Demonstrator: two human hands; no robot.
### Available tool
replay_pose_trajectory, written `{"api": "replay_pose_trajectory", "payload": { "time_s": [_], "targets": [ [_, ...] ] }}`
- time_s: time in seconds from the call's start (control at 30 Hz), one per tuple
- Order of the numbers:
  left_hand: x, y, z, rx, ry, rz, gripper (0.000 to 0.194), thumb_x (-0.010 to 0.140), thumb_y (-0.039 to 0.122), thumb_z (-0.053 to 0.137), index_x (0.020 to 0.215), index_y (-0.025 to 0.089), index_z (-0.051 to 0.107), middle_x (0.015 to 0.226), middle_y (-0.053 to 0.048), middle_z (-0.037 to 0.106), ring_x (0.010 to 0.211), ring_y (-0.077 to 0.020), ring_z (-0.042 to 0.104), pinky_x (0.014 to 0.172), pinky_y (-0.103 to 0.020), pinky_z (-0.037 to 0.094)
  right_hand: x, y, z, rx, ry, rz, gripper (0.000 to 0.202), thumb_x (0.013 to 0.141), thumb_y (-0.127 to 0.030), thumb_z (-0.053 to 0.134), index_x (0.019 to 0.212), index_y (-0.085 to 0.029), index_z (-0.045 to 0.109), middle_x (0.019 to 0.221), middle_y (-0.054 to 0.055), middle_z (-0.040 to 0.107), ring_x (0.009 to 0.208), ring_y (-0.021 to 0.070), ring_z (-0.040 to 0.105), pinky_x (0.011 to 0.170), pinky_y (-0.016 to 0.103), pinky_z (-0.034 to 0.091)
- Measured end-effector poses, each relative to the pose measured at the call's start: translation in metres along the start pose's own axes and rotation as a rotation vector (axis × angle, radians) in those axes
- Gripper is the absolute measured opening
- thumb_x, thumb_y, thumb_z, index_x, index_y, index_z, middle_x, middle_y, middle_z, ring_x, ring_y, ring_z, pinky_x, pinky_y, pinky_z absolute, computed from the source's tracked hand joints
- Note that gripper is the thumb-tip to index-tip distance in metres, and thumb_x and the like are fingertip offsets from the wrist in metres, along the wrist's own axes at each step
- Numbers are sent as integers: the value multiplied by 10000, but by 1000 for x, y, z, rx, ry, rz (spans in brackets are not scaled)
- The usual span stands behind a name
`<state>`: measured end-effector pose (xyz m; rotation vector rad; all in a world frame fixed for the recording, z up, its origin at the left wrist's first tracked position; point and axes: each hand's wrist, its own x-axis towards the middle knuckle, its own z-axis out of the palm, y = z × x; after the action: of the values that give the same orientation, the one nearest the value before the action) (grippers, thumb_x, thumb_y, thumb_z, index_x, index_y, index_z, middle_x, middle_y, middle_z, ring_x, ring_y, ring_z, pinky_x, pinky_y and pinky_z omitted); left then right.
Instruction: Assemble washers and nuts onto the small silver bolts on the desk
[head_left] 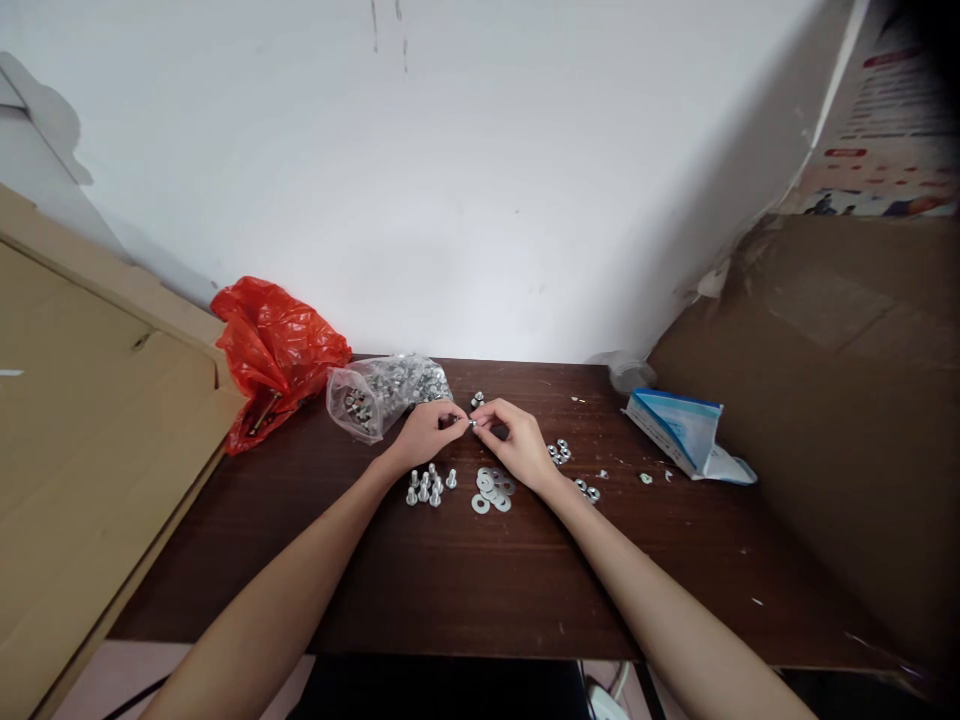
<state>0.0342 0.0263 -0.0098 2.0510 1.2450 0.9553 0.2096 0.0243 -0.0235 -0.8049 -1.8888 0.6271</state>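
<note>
My left hand (429,436) and my right hand (517,442) meet above the middle of the table, thumbs and fingertips pinched. Between them is a small shiny bolt (472,423), mostly hidden by the fingers; whether a nut or washer is on it I cannot tell. Just beyond the fingertips a bolt with parts on it (478,399) stands on the table. Several bolts (424,488) stand on their heads below my left hand. Flat washers (481,504) lie in a loose pile nearer me. Nuts (559,452) sit beside my right wrist, with more nuts (592,494) by the forearm.
Against the wall lie a clear plastic bag (397,385) of metal hardware and a red plastic bag (274,335). A blue-and-white packet (675,430) rests at the right. Cardboard (97,440) flanks the dark wooden table (420,590) on the left, and more cardboard (840,400) on the right.
</note>
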Motion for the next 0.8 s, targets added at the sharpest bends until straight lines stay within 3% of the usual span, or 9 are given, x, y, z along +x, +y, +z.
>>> {"api": "replay_pose_trajectory", "payload": {
  "time_s": [0.8],
  "targets": [
    [-1,-5,1,-55,34,26,178,759,286,598,794,117,643,699,3,550,543,-61,414,531,-196,336,-1,-1,0,-65,-11,43,101,829,-242,590,887,-175,640,807,39,649,711,157,597,672,280,477]
  ]
}}
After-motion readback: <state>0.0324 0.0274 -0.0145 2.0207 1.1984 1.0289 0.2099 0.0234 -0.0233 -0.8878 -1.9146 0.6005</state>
